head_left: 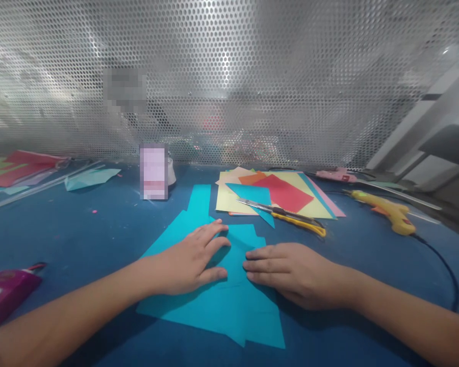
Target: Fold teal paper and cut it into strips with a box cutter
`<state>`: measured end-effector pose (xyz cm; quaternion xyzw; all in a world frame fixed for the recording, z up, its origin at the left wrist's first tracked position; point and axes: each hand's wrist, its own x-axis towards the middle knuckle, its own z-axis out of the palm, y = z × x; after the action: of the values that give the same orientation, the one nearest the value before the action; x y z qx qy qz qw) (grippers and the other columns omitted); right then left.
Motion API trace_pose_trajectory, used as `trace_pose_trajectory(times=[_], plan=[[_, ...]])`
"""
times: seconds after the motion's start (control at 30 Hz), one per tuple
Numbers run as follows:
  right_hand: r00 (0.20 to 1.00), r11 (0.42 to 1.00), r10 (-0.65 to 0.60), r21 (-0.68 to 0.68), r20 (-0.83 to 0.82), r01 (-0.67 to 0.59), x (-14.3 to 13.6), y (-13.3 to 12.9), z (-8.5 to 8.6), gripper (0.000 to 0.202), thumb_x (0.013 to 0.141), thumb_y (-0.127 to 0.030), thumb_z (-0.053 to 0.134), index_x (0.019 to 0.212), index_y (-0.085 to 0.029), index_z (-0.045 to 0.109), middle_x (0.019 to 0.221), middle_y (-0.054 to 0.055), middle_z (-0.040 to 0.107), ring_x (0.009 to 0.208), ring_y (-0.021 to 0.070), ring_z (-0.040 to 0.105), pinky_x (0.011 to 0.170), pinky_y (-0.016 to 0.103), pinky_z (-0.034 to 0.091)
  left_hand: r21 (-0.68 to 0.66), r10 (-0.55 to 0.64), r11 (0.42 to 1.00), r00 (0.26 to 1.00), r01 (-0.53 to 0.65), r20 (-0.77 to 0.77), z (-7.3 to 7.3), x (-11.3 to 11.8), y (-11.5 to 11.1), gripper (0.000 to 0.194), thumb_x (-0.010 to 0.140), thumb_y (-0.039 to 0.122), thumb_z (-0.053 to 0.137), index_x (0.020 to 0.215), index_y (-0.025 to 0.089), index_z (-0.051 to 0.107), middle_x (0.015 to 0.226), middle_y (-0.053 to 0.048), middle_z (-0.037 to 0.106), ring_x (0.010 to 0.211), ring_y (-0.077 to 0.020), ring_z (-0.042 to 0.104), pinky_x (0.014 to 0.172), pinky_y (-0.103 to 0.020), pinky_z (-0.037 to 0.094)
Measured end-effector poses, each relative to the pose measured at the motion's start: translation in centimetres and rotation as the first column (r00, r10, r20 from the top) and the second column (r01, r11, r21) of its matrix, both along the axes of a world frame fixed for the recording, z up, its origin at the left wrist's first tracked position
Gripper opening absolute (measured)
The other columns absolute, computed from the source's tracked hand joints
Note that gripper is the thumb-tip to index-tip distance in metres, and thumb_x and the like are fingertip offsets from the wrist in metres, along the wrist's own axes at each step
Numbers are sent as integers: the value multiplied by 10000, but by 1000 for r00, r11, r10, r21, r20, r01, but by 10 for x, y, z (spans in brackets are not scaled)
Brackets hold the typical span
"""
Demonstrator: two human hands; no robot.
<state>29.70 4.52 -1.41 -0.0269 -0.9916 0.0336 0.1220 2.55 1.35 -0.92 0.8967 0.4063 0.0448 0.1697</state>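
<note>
L hand spread flat on paper, R hand flat w/ fingers tog. at its R side; neither grasping. Paper mid-table, nr person; strip at far edge pts away, long axis near-far. Blue tabletop, perf. metal panel behind. Paper thin, smooth, angular.
</note>
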Motion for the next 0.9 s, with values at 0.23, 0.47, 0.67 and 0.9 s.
trace_pose_trajectory(times=[0.23,0.47,0.67,0.9], plan=[[1000,999,23,-45,-14,-24,2,1,-1,380,911,-123,387,1230,-103,593,1254,114,638,1233,217,538,1000,355,481,20,-21,1000,1000,21,12,0,0,0,471,954,530,436,1296,207,445,1518,-132,290,1442,-337,123,1120,-518,264],[998,996,48,-71,-34,-51,2,2,-3,395,893,-116,410,1257,-105,564,1258,121,635,1251,218,521,1011,360,470,12,-19,1000,1000,20,-11,-1,0,0,432,974,500,412,1279,196,444,1509,-145,296,1446,-326,112,1123,-519,256],[998,997,59,-50,-30,-61,0,2,-3,388,890,-128,416,1244,-83,568,1257,130,634,1233,241,537,983,371,491,21,-24,999,999,24,-24,-2,0,0,404,978,469,416,1277,198,431,1507,-150,288,1448,-323,102,1124,-517,261],[998,997,57,-53,-23,-58,1,2,-4,397,890,-128,419,1261,-97,555,1274,113,625,1244,238,527,986,372,489,22,-39,999,999,39,-6,-3,-1,0,387,971,475,429,1248,205,440,1489,-152,300,1448,-333,91,1116,-523,276]])
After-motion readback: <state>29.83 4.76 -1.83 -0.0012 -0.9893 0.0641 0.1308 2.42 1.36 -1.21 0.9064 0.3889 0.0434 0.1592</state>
